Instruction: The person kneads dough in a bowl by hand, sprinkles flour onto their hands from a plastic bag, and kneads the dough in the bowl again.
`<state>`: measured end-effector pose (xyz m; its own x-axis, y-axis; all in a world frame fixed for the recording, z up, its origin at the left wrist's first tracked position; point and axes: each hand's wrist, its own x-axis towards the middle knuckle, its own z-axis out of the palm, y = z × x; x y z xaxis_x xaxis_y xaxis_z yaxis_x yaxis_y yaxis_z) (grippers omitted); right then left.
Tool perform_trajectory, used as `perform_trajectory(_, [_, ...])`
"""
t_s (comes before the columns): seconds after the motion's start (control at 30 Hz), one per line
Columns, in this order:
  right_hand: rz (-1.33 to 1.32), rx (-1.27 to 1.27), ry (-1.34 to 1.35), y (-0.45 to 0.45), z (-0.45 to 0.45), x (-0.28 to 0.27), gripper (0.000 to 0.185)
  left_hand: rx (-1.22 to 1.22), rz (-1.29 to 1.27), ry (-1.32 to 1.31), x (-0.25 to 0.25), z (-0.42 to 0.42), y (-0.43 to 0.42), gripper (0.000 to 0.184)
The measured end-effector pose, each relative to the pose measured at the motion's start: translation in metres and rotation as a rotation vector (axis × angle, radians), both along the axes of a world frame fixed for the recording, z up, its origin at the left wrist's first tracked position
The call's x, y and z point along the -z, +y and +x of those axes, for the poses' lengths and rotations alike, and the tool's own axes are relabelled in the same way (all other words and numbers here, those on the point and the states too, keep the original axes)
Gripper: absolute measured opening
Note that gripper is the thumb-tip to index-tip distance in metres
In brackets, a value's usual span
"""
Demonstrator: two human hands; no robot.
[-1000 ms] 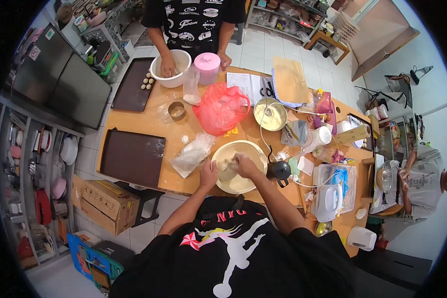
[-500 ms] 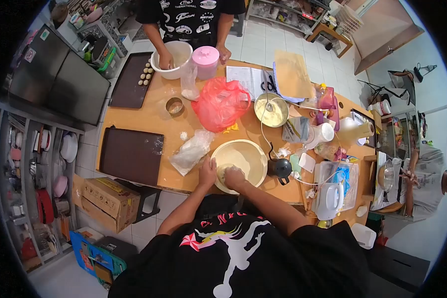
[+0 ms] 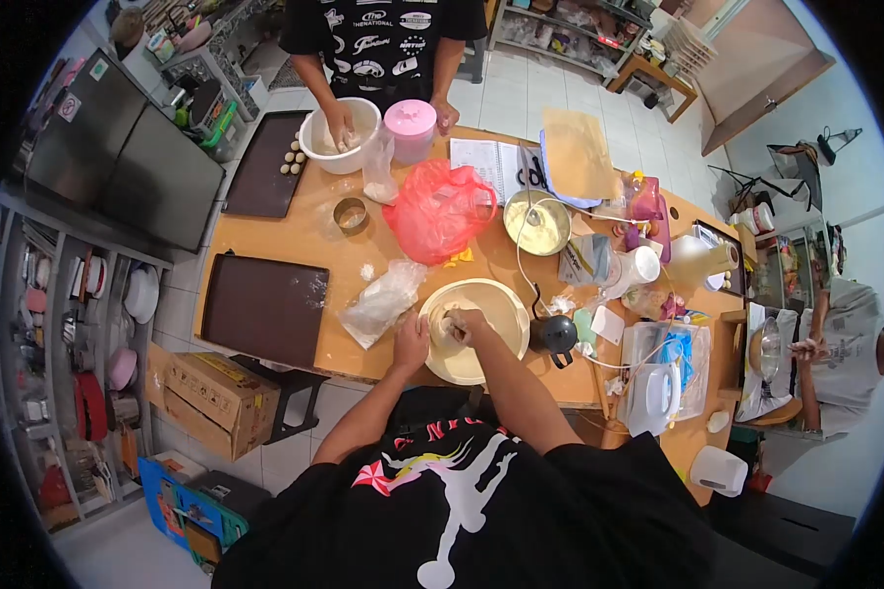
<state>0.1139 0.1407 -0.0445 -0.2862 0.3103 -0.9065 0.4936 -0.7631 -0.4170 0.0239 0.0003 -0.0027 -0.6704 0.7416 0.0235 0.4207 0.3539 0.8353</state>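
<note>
A large cream mixing bowl point(image 3: 506, 306) stands at the table edge right in front of me. My left hand point(image 3: 412, 344) grips the bowl's left rim. Down inside the bowl, my right hand point(image 3: 469, 328) has its fingers curled into pale dough point(image 3: 443, 336) at the left side. The fingertips are partly hidden, and the dough looks floury. Just left of the bowl lies a clear plastic bag point(image 3: 381, 302) with white powder in it. A black gooseneck kettle point(image 3: 558, 337) stands close to the bowl's right side.
Across the table a person's hand point(image 3: 341, 126) works in a white bowl point(image 3: 316, 147). A baking tray point(image 3: 265, 309) lies left; another tray point(image 3: 262, 187) holds several dough balls. A red plastic bag point(image 3: 437, 211), metal bowl point(image 3: 565, 224) and trailing white cable point(image 3: 631, 363) are nearby.
My right hand has shifted slightly up within the bowl, its fingers turning over the dough. My left hand stays on the rim. The other person's hand has lifted a little and shows more flour.
</note>
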Motion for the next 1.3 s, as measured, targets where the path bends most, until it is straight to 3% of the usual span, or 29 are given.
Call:
perform_trajectory(0.07, [-0.133,0.048,0.307,0.005,0.019,0.004,0.011,0.019,-0.040,-0.025,-0.006,0.000,-0.002,0.029])
perform_trajectory(0.1, [-0.191,0.120,0.336,0.005,0.024,-0.010,0.013,0.028,-0.059,-0.031,-0.007,0.000,-0.002,0.029])
perform_trajectory(0.17, [-0.308,0.264,0.391,-0.001,0.030,-0.081,0.021,0.044,-0.097,-0.045,-0.008,-0.002,-0.002,0.030])
perform_trajectory(0.27, [0.197,-0.148,0.194,-0.001,0.047,-0.125,0.040,0.014,0.009,0.021,0.003,0.000,-0.001,0.031])
perform_trajectory(0.3, [0.476,-0.517,0.045,0.009,0.057,-0.120,0.050,0.028,-0.025,-0.016,0.001,-0.002,-0.001,0.029])
perform_trajectory(0.4, [0.978,-0.852,-0.034,0.001,0.069,-0.141,0.045,0.053,-0.074,-0.078,-0.007,-0.005,0.000,0.031])
perform_trajectory(0.47, [1.180,-1.035,-0.085,-0.024,0.068,-0.141,0.042,0.049,-0.044,-0.053,-0.007,-0.002,-0.003,0.031])
perform_trajectory(0.53, [1.119,-1.074,0.036,-0.050,0.062,-0.129,0.049,0.045,-0.035,-0.036,-0.004,-0.002,-0.004,0.030])
perform_trajectory(0.63, [1.468,-1.070,-0.021,-0.075,0.056,-0.092,0.054,0.029,0.044,0.054,0.004,-0.003,0.002,0.028])
perform_trajectory(0.73, [1.417,-1.294,-0.257,-0.079,0.045,-0.095,0.061,0.021,0.035,0.050,-0.002,-0.001,-0.003,0.029])
perform_trajectory(0.93, [1.516,-1.255,-0.416,-0.074,0.031,-0.074,0.046,-0.015,0.064,0.075,0.003,0.000,0.001,0.029])
perform_trajectory(1.03, [1.583,-0.987,-0.169,-0.062,0.040,-0.069,0.040,-0.025,0.079,0.082,-0.001,0.002,0.003,0.029])
perform_trajectory(1.13, [1.507,-0.836,-0.115,-0.051,0.036,-0.071,0.027,-0.041,0.073,0.112,-0.002,0.002,0.001,0.030])
perform_trajectory(1.17, [1.354,-0.771,-0.108,-0.047,0.034,-0.072,0.030,-0.042,0.074,0.123,-0.003,0.004,0.002,0.030])
perform_trajectory(1.3, [1.239,-0.631,-0.048,-0.029,0.037,-0.032,0.030,-0.038,0.056,0.024,-0.001,0.003,0.003,0.031])
